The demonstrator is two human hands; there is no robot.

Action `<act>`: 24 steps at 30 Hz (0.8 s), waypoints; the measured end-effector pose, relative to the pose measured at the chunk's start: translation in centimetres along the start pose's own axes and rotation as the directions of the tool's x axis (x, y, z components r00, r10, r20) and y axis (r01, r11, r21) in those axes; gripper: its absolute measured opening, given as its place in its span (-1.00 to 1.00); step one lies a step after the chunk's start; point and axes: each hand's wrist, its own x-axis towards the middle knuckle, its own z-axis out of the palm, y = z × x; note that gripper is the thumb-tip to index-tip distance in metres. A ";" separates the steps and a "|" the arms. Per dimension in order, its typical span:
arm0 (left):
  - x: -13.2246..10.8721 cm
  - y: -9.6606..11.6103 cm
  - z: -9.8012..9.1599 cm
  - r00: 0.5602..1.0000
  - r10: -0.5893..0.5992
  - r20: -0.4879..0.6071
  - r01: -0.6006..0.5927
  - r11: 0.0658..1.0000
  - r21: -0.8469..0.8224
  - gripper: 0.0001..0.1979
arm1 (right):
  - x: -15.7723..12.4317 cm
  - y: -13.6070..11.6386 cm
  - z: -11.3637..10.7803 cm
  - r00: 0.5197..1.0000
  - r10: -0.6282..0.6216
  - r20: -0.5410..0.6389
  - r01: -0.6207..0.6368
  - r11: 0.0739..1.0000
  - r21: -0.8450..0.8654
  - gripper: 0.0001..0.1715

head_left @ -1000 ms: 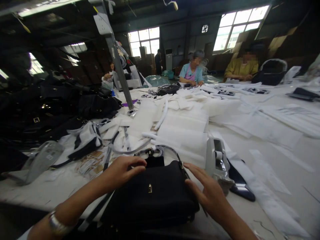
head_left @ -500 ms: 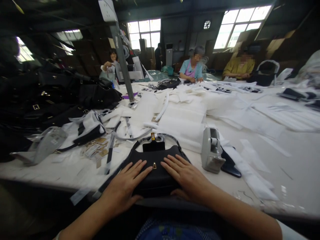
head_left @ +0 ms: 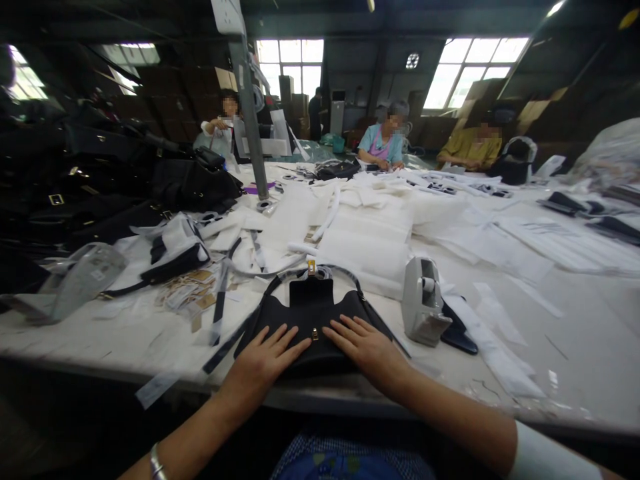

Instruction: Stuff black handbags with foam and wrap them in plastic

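A small black handbag with a gold clasp lies flat at the near edge of the white table. My left hand rests palm down on its left half, fingers stretched out. On the right half my right hand lies flat too, fingers spread. The clasp sits between my fingertips. The bag's flap stands up behind my hands, and its strap loops behind it with pale wrapping around the strap.
A grey tape dispenser stands right of the bag. White foam sheets cover the middle of the table. Black bags are piled at the left. A metal post rises from the table. Three people sit at the far side.
My hands moved from the bag's sides onto its top and now lie flat on it. The bag sits flatter and nearer the table's edge, and the view has pulled back.
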 end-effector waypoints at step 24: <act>0.4 0.8 4.5 0.871 0.348 -0.348 -0.226 0.911 0.344 -0.44 | -2.2 -0.5 0.4 0.997 0.042 0.065 -0.060 0.950 0.307 -0.28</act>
